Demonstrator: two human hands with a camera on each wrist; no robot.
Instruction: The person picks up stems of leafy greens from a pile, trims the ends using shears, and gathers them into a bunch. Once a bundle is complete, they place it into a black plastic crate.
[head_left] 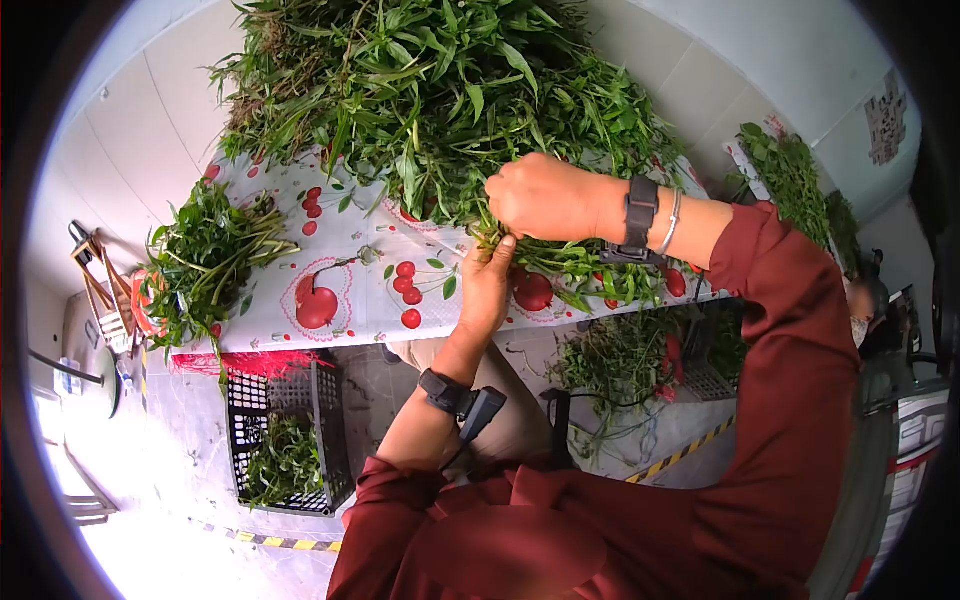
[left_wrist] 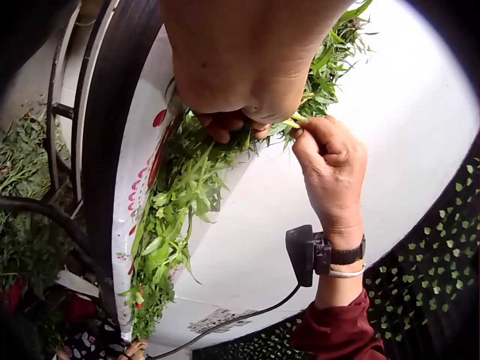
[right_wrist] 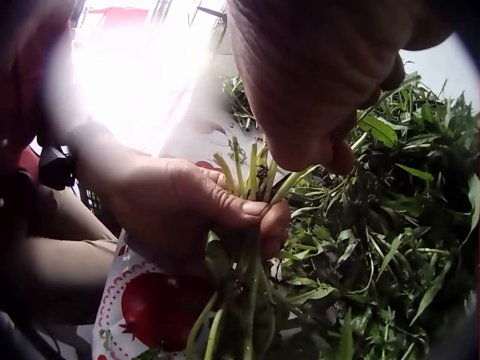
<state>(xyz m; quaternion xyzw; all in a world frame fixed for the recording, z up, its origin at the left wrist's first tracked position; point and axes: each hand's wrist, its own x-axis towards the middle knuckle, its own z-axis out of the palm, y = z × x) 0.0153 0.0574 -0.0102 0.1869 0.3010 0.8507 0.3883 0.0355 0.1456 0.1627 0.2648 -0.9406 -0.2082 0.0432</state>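
Note:
My left hand (head_left: 485,287) grips a bunch of green stems (right_wrist: 251,176), thumb laid across them, cut ends sticking up above the fingers in the right wrist view. Just above it, my right hand (head_left: 548,198) pinches a stem (right_wrist: 296,180) at the side of that bunch; in the left wrist view the right hand (left_wrist: 334,169) has thumb and forefinger together on a pale stem. Leaves of the held bunch (left_wrist: 180,202) hang down below the left hand. A large heap of leafy greens (head_left: 420,90) lies right behind both hands.
A smaller bundle of greens (head_left: 215,250) lies at the left of the fruit-patterned tablecloth (head_left: 370,320). Below the table stands a black crate (head_left: 333,430) with greens inside. More greens (head_left: 620,360) are under the table's right side, and others (head_left: 790,180) at far right.

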